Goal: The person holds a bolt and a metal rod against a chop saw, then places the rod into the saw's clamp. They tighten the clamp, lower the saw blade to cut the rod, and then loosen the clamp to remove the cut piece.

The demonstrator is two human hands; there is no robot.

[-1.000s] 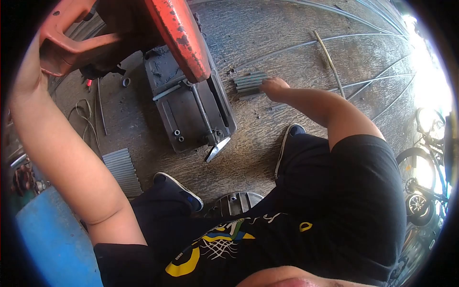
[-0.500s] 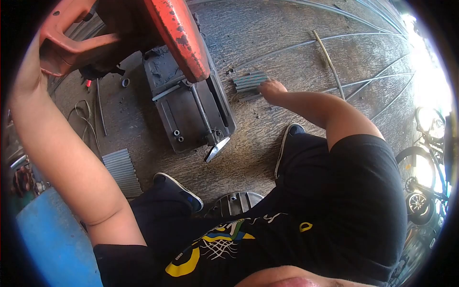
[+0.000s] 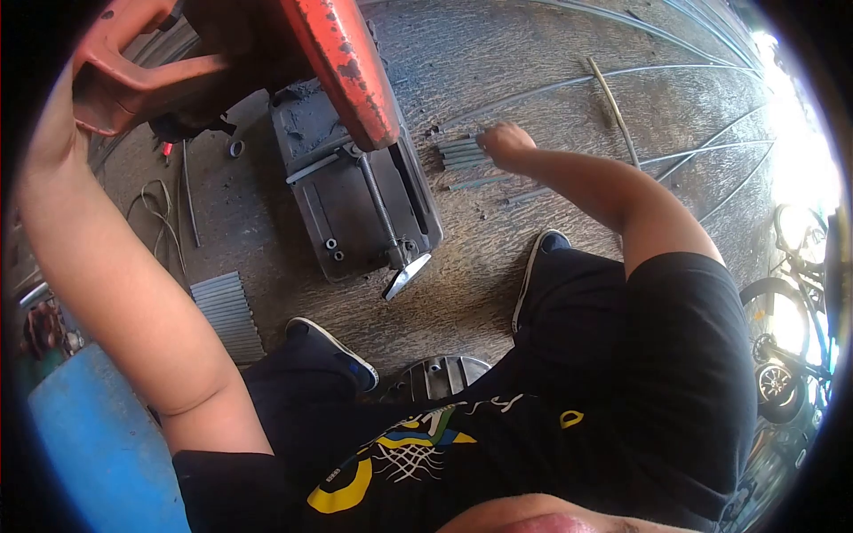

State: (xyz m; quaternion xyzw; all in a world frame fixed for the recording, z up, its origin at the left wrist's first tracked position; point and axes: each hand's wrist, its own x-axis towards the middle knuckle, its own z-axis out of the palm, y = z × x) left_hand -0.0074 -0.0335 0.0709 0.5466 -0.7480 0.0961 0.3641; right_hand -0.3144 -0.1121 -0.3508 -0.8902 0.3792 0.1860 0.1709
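At the upper left, my left hand (image 3: 55, 124) is at the handle of the orange-red cut-off machine (image 3: 342, 67); its fingers are hidden by the dark edge and the handle. The machine's grey base (image 3: 355, 209) carries a clamp screw (image 3: 378, 200) with a metal crank. To the right of the base, my right hand (image 3: 508, 147) is over the right ends of several short grey metal rods (image 3: 460, 153) on the floor. Its fingers are curled and blurred, and what they hold, if anything, cannot be made out.
A neat row of cut rods (image 3: 227, 311) lies on the floor near my left foot. Long rods (image 3: 551, 86) and a thin stick (image 3: 613, 107) lie at the right. A blue container (image 3: 102, 444) stands lower left, a bicycle (image 3: 791, 329) far right.
My right hand has moved slightly up over the short rods. One rod now lies apart, below the others. My left hand has stayed at the handle.
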